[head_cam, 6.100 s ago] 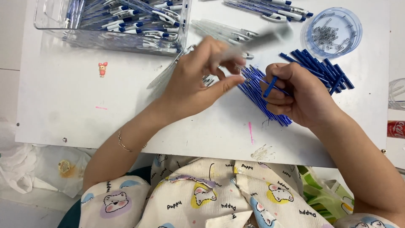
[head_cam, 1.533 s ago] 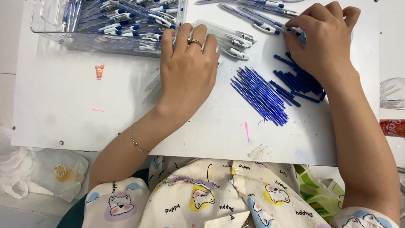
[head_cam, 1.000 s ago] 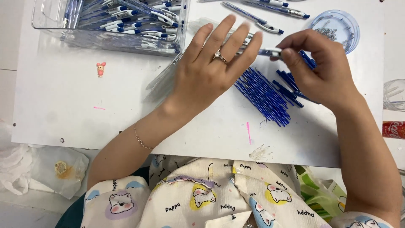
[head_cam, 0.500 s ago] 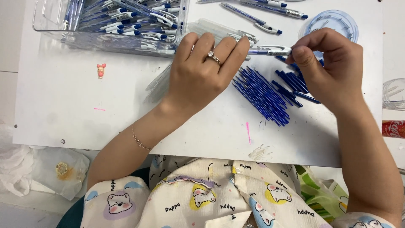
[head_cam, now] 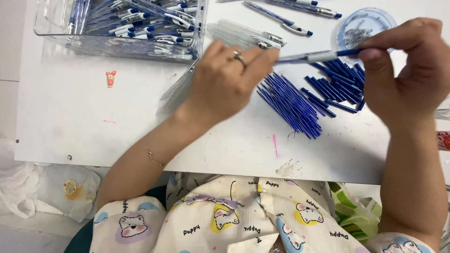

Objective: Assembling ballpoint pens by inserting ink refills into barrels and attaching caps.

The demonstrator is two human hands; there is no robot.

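My left hand and my right hand hold the two ends of one ballpoint pen above the white table. The pen has a clear barrel and a blue end, and it lies level between the hands. Under it sits a fan of thin blue refills. A heap of short blue pen parts lies just left of my right hand. Clear pen barrels stick out from under my left hand.
A clear plastic box of finished blue and white pens stands at the back left. A round blue lid with small metal springs is at the back right. Loose pens lie along the far edge. A small red figure lies on the table.
Both hands lifted a pen off the table; my right hand moved right, drawing the pen out level between the hands. My left hand curled from flat into a grip.
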